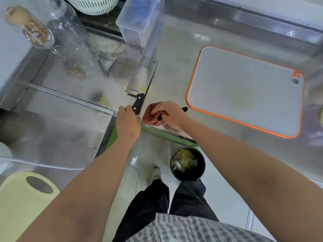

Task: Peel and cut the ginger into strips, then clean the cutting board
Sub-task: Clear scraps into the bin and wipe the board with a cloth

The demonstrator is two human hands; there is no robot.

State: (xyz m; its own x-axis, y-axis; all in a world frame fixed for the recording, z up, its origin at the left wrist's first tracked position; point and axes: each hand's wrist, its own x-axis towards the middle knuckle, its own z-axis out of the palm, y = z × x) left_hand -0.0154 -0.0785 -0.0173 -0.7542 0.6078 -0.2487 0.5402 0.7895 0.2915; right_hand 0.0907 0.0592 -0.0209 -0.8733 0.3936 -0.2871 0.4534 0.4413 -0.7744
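Left hand (128, 123): my fingers wrap the cleaver (141, 77) handle.
Right hand (164, 113): my fingers curl round a black tool (184, 108).

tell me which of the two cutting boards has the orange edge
The grey board lying flat on the steel counter at right has the orange rim. The pale yellow board at lower left has an oval handle hole and no coloured edge.

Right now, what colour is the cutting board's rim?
Orange, around a pale grey cutting board; the head view shows it clearly.
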